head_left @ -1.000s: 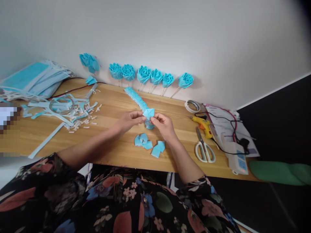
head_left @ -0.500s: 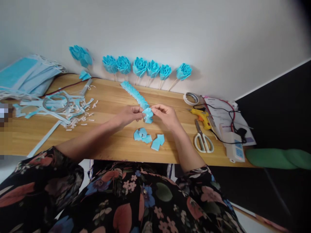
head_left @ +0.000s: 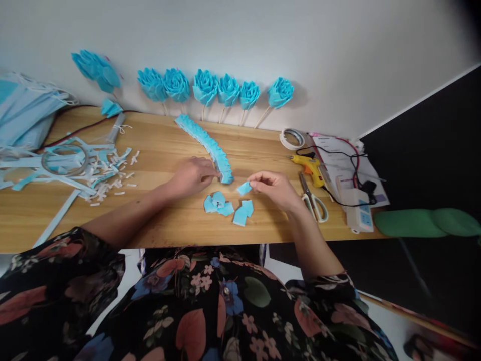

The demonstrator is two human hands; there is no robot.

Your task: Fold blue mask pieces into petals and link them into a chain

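A curved, overlapping row of blue folded fabric pieces [head_left: 205, 140] lies across the middle of the table. My left hand [head_left: 193, 175] is at its near end, thumb and fingers pressed together on the row's edge; the fingertips are partly hidden. To the right, my right hand [head_left: 272, 188] pinches a small blue fabric square [head_left: 244, 188] between thumb and fingers, just above the table. Closer to me lie a loose cluster of blue pieces [head_left: 218, 203] and a couple of overlapping blue squares [head_left: 243, 212].
Blue fabric roses on sticks [head_left: 205, 87] lean along the wall. At left are face masks [head_left: 32, 113], cut strips [head_left: 56, 165] and white scraps. At right are a tape roll [head_left: 292, 139], a yellow glue gun [head_left: 310, 168], scissors [head_left: 314, 203], and a power strip [head_left: 358, 215] with cables.
My hands have moved apart from the blue pieces they held together. The right hand has gone right with one square; the left stays by the row. The view has shifted slightly.
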